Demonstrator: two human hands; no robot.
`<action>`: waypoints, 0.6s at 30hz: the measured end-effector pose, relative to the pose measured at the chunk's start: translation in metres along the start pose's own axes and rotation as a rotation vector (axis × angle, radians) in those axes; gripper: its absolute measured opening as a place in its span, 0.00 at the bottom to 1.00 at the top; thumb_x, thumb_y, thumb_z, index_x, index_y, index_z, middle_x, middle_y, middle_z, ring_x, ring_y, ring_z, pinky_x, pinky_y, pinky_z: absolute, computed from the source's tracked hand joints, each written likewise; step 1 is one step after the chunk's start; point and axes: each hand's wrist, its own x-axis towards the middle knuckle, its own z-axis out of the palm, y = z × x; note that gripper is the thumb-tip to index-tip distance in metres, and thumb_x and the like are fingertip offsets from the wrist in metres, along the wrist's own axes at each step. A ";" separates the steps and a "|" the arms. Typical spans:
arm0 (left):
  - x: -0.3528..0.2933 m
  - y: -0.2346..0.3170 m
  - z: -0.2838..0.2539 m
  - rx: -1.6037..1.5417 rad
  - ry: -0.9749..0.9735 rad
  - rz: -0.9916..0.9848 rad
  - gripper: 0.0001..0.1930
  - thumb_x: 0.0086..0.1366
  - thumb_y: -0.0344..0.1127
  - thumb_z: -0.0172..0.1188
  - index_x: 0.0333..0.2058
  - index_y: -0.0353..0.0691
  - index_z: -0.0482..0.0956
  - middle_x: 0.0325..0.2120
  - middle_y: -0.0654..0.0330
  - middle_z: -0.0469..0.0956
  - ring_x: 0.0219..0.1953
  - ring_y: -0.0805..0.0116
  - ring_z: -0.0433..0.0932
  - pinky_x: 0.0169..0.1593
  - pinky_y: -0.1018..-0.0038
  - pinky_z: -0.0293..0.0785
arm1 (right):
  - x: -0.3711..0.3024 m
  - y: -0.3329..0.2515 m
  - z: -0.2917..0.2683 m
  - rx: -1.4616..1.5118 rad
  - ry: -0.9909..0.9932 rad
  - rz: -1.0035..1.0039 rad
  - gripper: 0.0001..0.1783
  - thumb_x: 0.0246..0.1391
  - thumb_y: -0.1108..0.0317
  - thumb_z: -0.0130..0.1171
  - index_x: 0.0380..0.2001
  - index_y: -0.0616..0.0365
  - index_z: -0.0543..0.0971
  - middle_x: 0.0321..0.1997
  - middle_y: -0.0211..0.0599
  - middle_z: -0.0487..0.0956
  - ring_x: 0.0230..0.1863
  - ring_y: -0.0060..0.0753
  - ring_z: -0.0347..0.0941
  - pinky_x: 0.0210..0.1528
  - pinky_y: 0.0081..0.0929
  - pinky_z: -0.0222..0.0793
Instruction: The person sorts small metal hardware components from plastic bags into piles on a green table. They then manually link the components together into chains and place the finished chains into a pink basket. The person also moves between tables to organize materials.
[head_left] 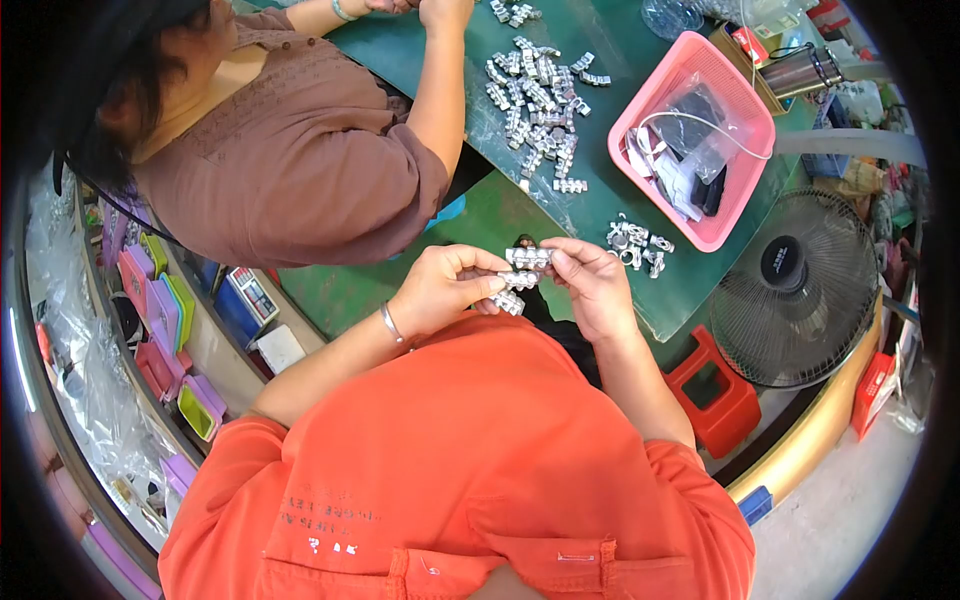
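Metal clip strip held between both hands, above the table's near edge.

The left hand (440, 285) and right hand (592, 280) pinch the strip of metal clips (527, 257) at either end; its long axis runs left-right. More clips (508, 301) sit under the left fingers.

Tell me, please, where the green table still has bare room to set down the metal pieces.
Bare green table lies left of the left hand, below the co-worker's sleeve. Crowded: the metal pile, small cluster and pink basket.
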 end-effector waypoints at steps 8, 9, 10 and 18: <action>-0.004 0.000 0.002 -0.005 -0.020 -0.026 0.09 0.58 0.25 0.56 0.38 0.29 0.75 0.31 0.56 0.77 0.28 0.71 0.77 0.33 0.78 0.77 | -0.003 0.003 -0.002 -0.024 -0.001 0.040 0.11 0.51 0.71 0.57 0.37 0.64 0.77 0.31 0.33 0.79 0.30 0.20 0.72 0.35 0.15 0.65; -0.004 0.001 0.002 0.001 -0.016 -0.030 0.09 0.58 0.25 0.56 0.38 0.29 0.75 0.31 0.56 0.77 0.28 0.71 0.77 0.33 0.78 0.77 | -0.004 0.002 -0.002 -0.012 0.003 0.060 0.11 0.51 0.71 0.57 0.37 0.64 0.77 0.31 0.33 0.78 0.30 0.19 0.71 0.34 0.15 0.65; -0.004 0.002 0.003 0.008 -0.013 -0.031 0.09 0.58 0.25 0.56 0.38 0.29 0.75 0.31 0.56 0.77 0.28 0.71 0.77 0.32 0.78 0.77 | -0.004 0.000 -0.001 -0.002 0.006 0.077 0.11 0.51 0.71 0.57 0.37 0.64 0.77 0.31 0.32 0.78 0.29 0.19 0.71 0.34 0.14 0.64; -0.002 0.004 0.004 0.001 -0.006 -0.016 0.08 0.59 0.25 0.55 0.37 0.29 0.75 0.29 0.56 0.77 0.28 0.71 0.78 0.33 0.77 0.77 | 0.005 0.007 -0.010 0.176 0.016 0.182 0.11 0.53 0.69 0.55 0.38 0.62 0.76 0.30 0.30 0.77 0.28 0.18 0.69 0.31 0.15 0.64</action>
